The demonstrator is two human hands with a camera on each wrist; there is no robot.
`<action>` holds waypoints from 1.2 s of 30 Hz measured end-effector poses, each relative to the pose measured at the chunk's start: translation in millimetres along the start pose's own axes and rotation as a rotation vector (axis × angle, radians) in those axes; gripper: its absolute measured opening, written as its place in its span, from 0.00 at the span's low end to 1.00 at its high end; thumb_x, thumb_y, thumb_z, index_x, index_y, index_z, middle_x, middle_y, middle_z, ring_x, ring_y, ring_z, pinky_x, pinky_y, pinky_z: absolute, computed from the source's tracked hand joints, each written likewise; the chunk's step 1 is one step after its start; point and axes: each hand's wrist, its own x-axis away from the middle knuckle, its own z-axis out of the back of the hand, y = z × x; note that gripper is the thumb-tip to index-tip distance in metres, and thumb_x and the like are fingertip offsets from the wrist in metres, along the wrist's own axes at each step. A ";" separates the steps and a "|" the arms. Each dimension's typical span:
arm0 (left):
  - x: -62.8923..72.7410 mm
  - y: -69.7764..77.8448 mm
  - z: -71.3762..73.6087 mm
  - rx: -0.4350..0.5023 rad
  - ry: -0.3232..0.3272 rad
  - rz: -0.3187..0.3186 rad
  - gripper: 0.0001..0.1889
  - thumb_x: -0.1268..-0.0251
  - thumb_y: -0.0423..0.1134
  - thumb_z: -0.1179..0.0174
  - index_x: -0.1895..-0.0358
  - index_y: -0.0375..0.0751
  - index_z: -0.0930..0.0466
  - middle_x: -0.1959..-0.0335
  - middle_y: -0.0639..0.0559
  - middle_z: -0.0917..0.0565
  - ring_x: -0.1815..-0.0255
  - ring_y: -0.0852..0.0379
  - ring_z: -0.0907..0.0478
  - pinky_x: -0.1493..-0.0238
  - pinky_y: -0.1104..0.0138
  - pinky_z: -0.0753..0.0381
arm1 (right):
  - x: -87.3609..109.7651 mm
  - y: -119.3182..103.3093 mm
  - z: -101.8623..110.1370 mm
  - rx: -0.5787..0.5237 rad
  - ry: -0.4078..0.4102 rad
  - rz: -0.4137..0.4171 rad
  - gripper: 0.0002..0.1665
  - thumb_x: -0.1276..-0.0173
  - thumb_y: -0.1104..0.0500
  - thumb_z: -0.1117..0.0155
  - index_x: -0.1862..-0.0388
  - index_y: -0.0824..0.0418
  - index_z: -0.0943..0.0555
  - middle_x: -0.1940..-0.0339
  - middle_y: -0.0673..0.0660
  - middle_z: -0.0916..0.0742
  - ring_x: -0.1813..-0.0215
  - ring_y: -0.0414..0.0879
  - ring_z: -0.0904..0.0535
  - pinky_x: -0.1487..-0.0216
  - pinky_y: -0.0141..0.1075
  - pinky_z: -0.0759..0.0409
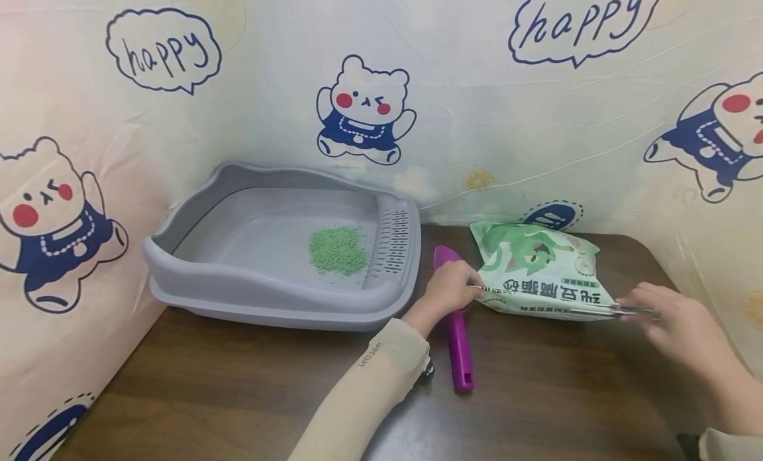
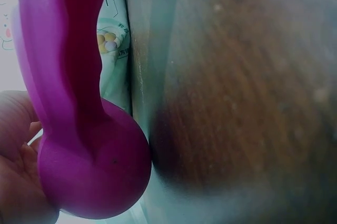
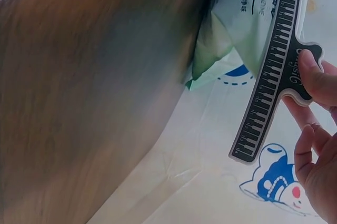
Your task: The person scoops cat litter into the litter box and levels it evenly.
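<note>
A green-and-white bag of cat litter lies on the table, its near edge drawn out flat. My left hand pinches the left end of that edge, reaching over a purple litter scoop. Part of the scoop is hidden under this hand; in the left wrist view the scoop fills the foreground. At the bag's right end, my right hand grips a black clip with a piano-key pattern by its tabs, thumb on top. The clip's long bar lies over the bag's edge.
A grey litter box stands on the left of the table, with a small heap of green litter pellets inside near its slotted step. A printed cloth with bears hangs behind and at both sides. The brown tabletop extends in front.
</note>
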 end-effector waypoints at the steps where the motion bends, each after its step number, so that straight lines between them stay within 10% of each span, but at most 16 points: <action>1: 0.1 0.1 -0.2 0.001 0.000 0.000 0.07 0.44 0.46 0.27 0.61 0.57 0.08 0.60 0.62 0.10 0.58 0.61 0.16 0.63 0.69 0.21 | -0.6 -0.6 -0.8 -0.002 -0.002 -0.001 0.23 0.68 0.75 0.23 0.75 0.52 0.17 0.76 0.46 0.18 0.71 0.40 0.25 0.68 0.33 0.31; 36: 2.2 0.9 -0.9 0.004 0.010 -0.005 0.07 0.43 0.45 0.28 0.61 0.56 0.09 0.62 0.62 0.10 0.63 0.63 0.18 0.65 0.69 0.22 | -19.2 -24.1 -24.7 -0.091 -0.028 -0.009 0.23 0.64 0.74 0.21 0.71 0.54 0.16 0.72 0.49 0.14 0.72 0.43 0.24 0.67 0.30 0.31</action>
